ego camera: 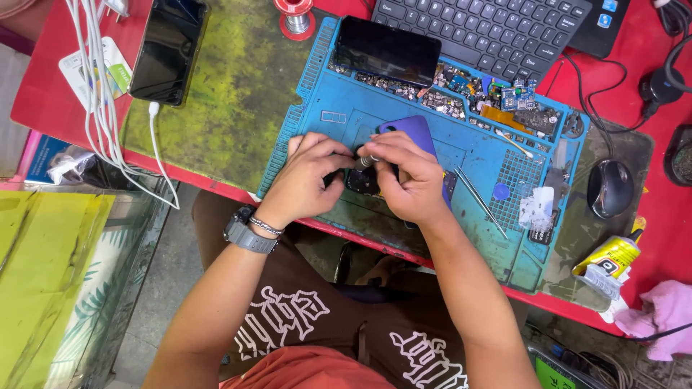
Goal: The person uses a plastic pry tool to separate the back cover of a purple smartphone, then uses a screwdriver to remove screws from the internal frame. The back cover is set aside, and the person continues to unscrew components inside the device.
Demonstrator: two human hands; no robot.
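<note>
Pinching a small silver tool [365, 161] between fingertips: left hand [306, 180], right hand [407, 180] | over dark phone [362, 181], purple case [412, 133] | on blue repair mat [346, 108].

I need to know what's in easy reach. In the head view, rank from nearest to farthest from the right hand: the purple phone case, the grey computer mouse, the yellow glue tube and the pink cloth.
1. Purple phone case: touching the right hand, just above it on the blue mat.
2. Grey computer mouse: off to its right.
3. Yellow glue tube: lower right.
4. Pink cloth: far lower right corner.
</note>
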